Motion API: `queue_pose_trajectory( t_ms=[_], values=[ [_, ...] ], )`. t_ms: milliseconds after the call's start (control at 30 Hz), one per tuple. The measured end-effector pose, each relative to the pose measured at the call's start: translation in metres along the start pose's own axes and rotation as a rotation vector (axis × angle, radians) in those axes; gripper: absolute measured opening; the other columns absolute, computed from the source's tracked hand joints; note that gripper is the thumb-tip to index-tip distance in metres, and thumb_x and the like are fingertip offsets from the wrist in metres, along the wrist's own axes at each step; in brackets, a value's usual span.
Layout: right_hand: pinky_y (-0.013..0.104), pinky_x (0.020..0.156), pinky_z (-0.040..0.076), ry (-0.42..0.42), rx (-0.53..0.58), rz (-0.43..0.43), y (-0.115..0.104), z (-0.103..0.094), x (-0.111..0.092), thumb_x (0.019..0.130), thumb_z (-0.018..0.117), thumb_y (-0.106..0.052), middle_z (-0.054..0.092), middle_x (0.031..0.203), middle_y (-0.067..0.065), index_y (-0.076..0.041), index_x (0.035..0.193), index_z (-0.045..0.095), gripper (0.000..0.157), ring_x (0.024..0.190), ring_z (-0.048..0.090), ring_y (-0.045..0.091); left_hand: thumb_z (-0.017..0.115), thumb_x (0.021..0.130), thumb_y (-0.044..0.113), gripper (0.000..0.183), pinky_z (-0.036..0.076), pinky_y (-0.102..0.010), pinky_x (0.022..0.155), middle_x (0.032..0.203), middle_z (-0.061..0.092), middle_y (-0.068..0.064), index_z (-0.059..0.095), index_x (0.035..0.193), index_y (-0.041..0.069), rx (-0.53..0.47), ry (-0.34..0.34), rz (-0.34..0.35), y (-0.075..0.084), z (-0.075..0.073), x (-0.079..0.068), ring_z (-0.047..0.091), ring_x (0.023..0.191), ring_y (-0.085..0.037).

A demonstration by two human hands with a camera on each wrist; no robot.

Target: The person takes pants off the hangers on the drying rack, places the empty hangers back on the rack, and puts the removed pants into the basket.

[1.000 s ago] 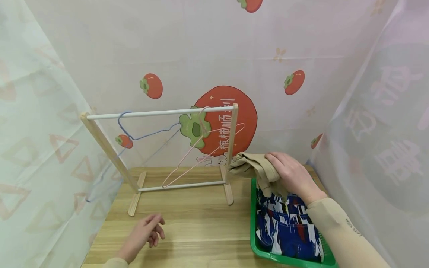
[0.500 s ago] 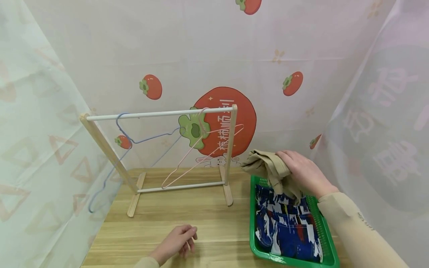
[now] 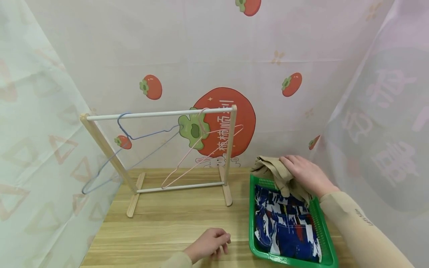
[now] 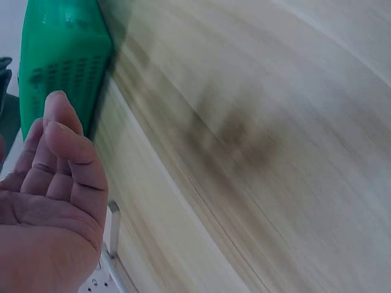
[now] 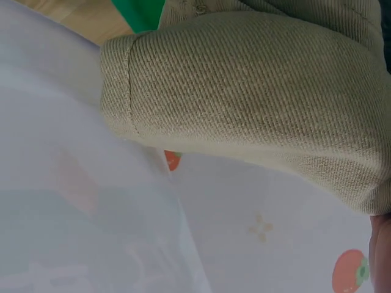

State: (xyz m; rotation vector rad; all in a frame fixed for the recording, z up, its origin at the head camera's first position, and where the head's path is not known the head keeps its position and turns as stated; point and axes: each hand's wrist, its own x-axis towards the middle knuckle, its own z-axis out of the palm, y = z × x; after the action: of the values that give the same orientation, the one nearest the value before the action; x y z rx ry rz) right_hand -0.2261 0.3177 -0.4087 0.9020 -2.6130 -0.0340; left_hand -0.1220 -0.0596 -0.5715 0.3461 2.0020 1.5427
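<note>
My right hand [image 3: 306, 175] grips a folded khaki garment [image 3: 273, 169] from above, over the far end of a green basket [image 3: 252, 223]. In the right wrist view the khaki cloth [image 5: 244, 91] fills the upper part, showing its weave and a stitched hem. A blue, white and red patterned garment [image 3: 291, 238] lies inside the basket. My left hand [image 3: 211, 242] holds nothing; it hovers over the wooden table, left of the basket, fingers loosely bent. In the left wrist view, that palm [image 4: 49, 213] is seen with the basket wall [image 4: 67, 49] beyond the fingertips.
A wooden rack with a white top bar [image 3: 161, 114] stands at the back left of the table [image 3: 161, 230]. From it hang a blue hanger [image 3: 124, 129] and a pink hanger [image 3: 191, 150], both bare. Printed curtains [image 3: 301, 37] enclose the back and sides.
My right hand has carried the khaki garment rightward, away from the rack's right post and over the basket. My left hand has moved right across the table. The blue hanger has swung.
</note>
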Motion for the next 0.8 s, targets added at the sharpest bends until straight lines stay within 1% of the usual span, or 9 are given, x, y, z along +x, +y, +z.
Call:
queue_pose_trajectory(
  t_ms=[167, 267, 333, 433, 533, 600, 667, 733, 800],
  values=[
    [0.053, 0.09, 0.056, -0.048, -0.075, -0.015, 0.002, 0.016, -0.004, 0.086, 0.071, 0.016, 0.061, 0.13, 0.018, -0.004, 0.143, 0.051, 0.063, 0.114, 0.063, 0.037, 0.056, 0.106, 0.029, 0.027, 0.041, -0.026, 0.044, 0.086, 0.071, -0.008, 0.069, 0.109, 0.006, 0.037, 0.0, -0.016, 0.007, 0.021, 0.009, 0.061, 0.06, -0.02],
    [0.051, 0.085, 0.057, -0.044, -0.113, -0.041, 0.003, 0.026, -0.005, 0.086, 0.072, 0.014, 0.063, 0.124, 0.017, -0.004, 0.14, 0.053, 0.059, 0.109, 0.064, 0.036, 0.057, 0.106, 0.029, 0.025, 0.044, -0.03, 0.045, 0.088, 0.071, -0.006, 0.067, 0.113, 0.007, 0.034, -0.002, -0.028, 0.012, 0.032, 0.012, 0.065, 0.063, -0.024],
    [0.05, 0.082, 0.058, -0.023, -0.119, -0.06, 0.003, 0.032, -0.006, 0.083, 0.076, 0.011, 0.063, 0.12, 0.016, -0.004, 0.136, 0.054, 0.06, 0.105, 0.065, 0.035, 0.058, 0.106, 0.028, 0.025, 0.049, -0.035, 0.046, 0.088, 0.07, -0.007, 0.066, 0.114, 0.006, 0.028, 0.001, -0.023, 0.015, 0.038, 0.014, 0.066, 0.064, -0.026],
    [0.05, 0.082, 0.057, 0.011, -0.104, -0.083, 0.002, 0.042, -0.007, 0.074, 0.083, 0.006, 0.063, 0.113, 0.015, -0.004, 0.131, 0.055, 0.064, 0.099, 0.065, 0.035, 0.059, 0.105, 0.028, 0.026, 0.052, -0.039, 0.046, 0.089, 0.07, -0.006, 0.065, 0.117, 0.006, 0.023, 0.002, -0.014, 0.018, 0.046, 0.017, 0.066, 0.063, -0.027],
    [0.049, 0.083, 0.056, 0.009, -0.108, -0.09, -0.002, 0.049, -0.008, 0.069, 0.086, 0.004, 0.062, 0.109, 0.014, -0.004, 0.128, 0.055, 0.067, 0.096, 0.064, 0.034, 0.06, 0.104, 0.03, 0.031, 0.051, -0.036, 0.046, 0.088, 0.071, -0.007, 0.063, 0.123, 0.004, 0.007, -0.004, -0.021, 0.022, 0.053, 0.021, 0.065, 0.061, -0.028],
    [0.048, 0.083, 0.056, -0.008, -0.126, -0.083, -0.006, 0.053, -0.009, 0.07, 0.086, 0.005, 0.062, 0.107, 0.014, -0.004, 0.126, 0.054, 0.065, 0.095, 0.063, 0.033, 0.061, 0.104, 0.029, 0.033, 0.05, -0.033, 0.045, 0.089, 0.073, -0.008, 0.062, 0.124, 0.003, -0.013, -0.01, -0.026, 0.024, 0.056, 0.023, 0.066, 0.061, -0.031],
    [0.047, 0.083, 0.055, -0.041, -0.153, -0.078, -0.011, 0.056, -0.009, 0.071, 0.085, 0.007, 0.061, 0.104, 0.014, -0.004, 0.125, 0.054, 0.062, 0.093, 0.063, 0.032, 0.062, 0.104, 0.027, 0.034, 0.052, -0.035, 0.046, 0.088, 0.073, -0.011, 0.06, 0.125, 0.0, -0.04, -0.01, -0.025, 0.025, 0.059, 0.025, 0.067, 0.061, -0.032],
    [0.045, 0.081, 0.056, -0.081, -0.149, -0.068, -0.016, 0.058, -0.009, 0.074, 0.083, 0.01, 0.062, 0.103, 0.014, -0.004, 0.124, 0.055, 0.059, 0.091, 0.063, 0.031, 0.063, 0.104, 0.024, 0.031, 0.054, -0.037, 0.048, 0.087, 0.074, -0.014, 0.059, 0.123, -0.001, -0.075, -0.008, -0.028, 0.025, 0.062, 0.026, 0.067, 0.06, -0.029],
    [0.045, 0.08, 0.056, -0.127, -0.109, -0.048, -0.021, 0.059, -0.01, 0.078, 0.08, 0.012, 0.063, 0.104, 0.014, -0.004, 0.126, 0.056, 0.056, 0.092, 0.064, 0.031, 0.063, 0.103, 0.021, 0.027, 0.057, -0.039, 0.052, 0.086, 0.073, -0.017, 0.057, 0.12, 0.0, -0.117, -0.003, -0.034, 0.025, 0.065, 0.028, 0.066, 0.059, -0.024]
  ],
)
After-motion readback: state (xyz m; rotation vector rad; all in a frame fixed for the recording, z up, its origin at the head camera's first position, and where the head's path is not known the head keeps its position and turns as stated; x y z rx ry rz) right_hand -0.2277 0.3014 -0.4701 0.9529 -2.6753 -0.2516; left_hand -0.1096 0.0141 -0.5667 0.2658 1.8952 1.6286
